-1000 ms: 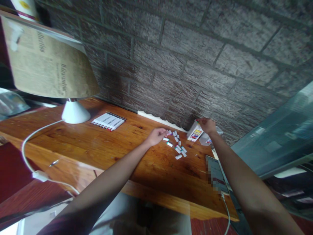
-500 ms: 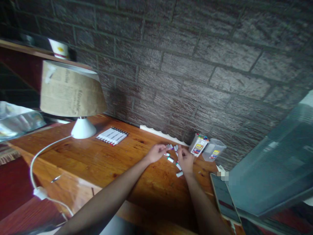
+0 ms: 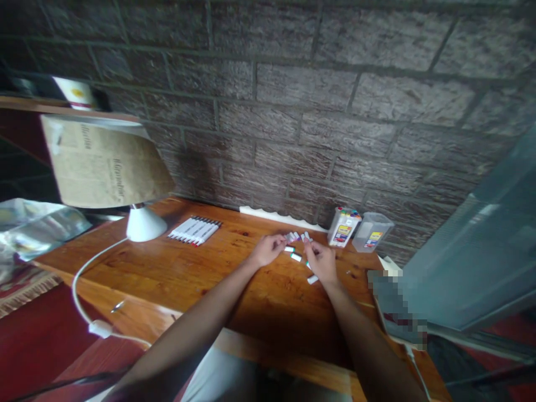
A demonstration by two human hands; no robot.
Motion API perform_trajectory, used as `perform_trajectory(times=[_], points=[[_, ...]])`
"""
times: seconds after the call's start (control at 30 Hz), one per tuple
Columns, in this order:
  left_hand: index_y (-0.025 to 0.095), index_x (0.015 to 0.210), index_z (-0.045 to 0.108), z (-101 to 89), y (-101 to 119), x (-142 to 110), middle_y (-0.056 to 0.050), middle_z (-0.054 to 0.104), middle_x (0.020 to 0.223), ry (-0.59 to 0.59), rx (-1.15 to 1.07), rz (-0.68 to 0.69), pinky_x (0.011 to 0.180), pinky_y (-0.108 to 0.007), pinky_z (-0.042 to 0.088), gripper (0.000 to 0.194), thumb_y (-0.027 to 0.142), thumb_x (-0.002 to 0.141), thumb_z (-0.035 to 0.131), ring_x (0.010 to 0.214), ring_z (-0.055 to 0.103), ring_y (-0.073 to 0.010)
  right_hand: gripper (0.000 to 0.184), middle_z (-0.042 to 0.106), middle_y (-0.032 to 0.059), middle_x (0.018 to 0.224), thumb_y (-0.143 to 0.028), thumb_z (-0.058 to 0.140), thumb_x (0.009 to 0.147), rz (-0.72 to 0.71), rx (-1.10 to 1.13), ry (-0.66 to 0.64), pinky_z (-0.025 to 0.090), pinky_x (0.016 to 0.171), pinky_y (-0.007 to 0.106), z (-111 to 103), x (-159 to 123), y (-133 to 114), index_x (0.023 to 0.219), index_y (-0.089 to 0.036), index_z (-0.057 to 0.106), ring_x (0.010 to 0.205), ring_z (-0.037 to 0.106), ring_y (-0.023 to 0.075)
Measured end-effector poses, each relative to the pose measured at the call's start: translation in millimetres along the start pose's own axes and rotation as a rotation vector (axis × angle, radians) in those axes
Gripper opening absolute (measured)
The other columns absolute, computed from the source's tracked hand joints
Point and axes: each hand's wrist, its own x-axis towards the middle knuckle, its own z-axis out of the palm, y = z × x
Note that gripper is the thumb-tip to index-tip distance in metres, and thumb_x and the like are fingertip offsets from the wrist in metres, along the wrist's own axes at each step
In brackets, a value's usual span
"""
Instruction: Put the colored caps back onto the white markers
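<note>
Several short white marker caps [image 3: 296, 257] with coloured bands lie loosely on the wooden desk [image 3: 226, 268]. My left hand [image 3: 270, 250] has its thumb and fingers drawn together at purple-banded caps [image 3: 294, 237] at the back of the group. From the other side, my right hand [image 3: 323, 262] pinches at a white cap [image 3: 307, 237]; its fingers partly cover the caps beneath. One more cap [image 3: 312, 279] rests beside the right wrist. Off to the left, several white markers [image 3: 195, 230] with dark ends lie side by side in a neat row.
A clear case full of markers [image 3: 344, 228] and a second clear case [image 3: 372, 233] stand by the brick wall [image 3: 276, 134]. A lamp [image 3: 144, 223] occupies the desk's left end, its cord [image 3: 74, 287] hanging over the front. A phone [image 3: 387, 296], partly blurred out, lies at right.
The camera view has turned and shifted slightly. Both hands stay at the caps; the right fingers sit a little closer over them. The row of markers and the cases have not moved.
</note>
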Motion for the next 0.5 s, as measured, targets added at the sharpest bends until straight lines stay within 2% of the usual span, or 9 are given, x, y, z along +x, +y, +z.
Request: perform_trajectory(times=[0.13,0.23,0.3,0.37,0.43,0.5], points=[[0.015,0.09,0.071,6.0,0.9,0.3,-0.004,0.069,0.075,-0.091,0.012,0.033,0.067,-0.023,0.043,0.033,0.039,0.091,0.048,0.066,0.058,-0.014,0.052,0.05,-0.0015,0.048,-0.053,0.046,0.092,0.003,-0.019,0.002,0.033,0.053,0.025,0.6,-1.1,2.6,0.054,-0.019,0.057,0.048,0.045,0.012],[0.017,0.094,0.072,-4.7,1.1,8.6,-0.003,0.071,0.076,-0.181,0.08,0.082,0.067,-0.023,0.042,0.033,0.04,0.091,0.048,0.067,0.06,-0.0143,0.053,0.05,-0.0015,0.047,-0.052,0.045,0.092,0.007,-0.017,0.012,0.032,0.052,0.026,-0.6,0.6,5.9,0.052,-0.019,0.054,0.047,0.044,0.0117],[0.02,0.096,0.072,-26.3,0.8,14.9,-0.003,0.072,0.077,-0.253,0.197,0.119,0.067,-0.023,0.042,0.03,0.038,0.09,0.049,0.068,0.061,-0.015,0.051,0.049,-0.0018,0.047,-0.05,0.046,0.092,0.008,-0.017,0.02,0.031,0.051,0.026,-0.6,2.0,7.1,0.052,-0.019,0.055,0.046,0.043,0.0115],[0.022,0.095,0.073,-57.9,0.5,18.2,-0.004,0.073,0.08,-0.273,0.351,0.102,0.067,-0.024,0.041,0.027,0.036,0.089,0.05,0.069,0.063,-0.0162,0.05,0.049,-0.0021,0.047,-0.048,0.048,0.092,0.012,-0.028,0.031,0.03,0.051,0.026,0.1,2.7,6.4,0.053,-0.019,0.056,0.045,0.043,0.0111],[0.022,0.094,0.073,-93.1,-0.5,16.5,-0.006,0.074,0.083,-0.23,0.541,0.01,0.068,-0.026,0.043,0.03,0.038,0.091,0.048,0.072,0.065,-0.0189,0.049,0.047,-0.0026,0.047,-0.047,0.049,0.092,0.008,-0.045,0.038,0.029,0.05,0.026,1.2,2.3,3.7,0.052,-0.019,0.055,0.045,0.041,0.0106],[0.019,0.099,0.071,-124.5,-3.6,10.3,-0.011,0.074,0.087,-0.176,0.784,-0.173,0.072,-0.029,0.045,0.033,0.041,0.091,0.048,0.08,0.068,-0.0244,0.049,0.048,-0.0027,0.047,-0.047,0.05,0.091,-0.005,-0.07,0.028,0.029,0.05,0.026,2.5,1.0,0.1,0.052,-0.019,0.056,0.046,0.041,0.0105]])
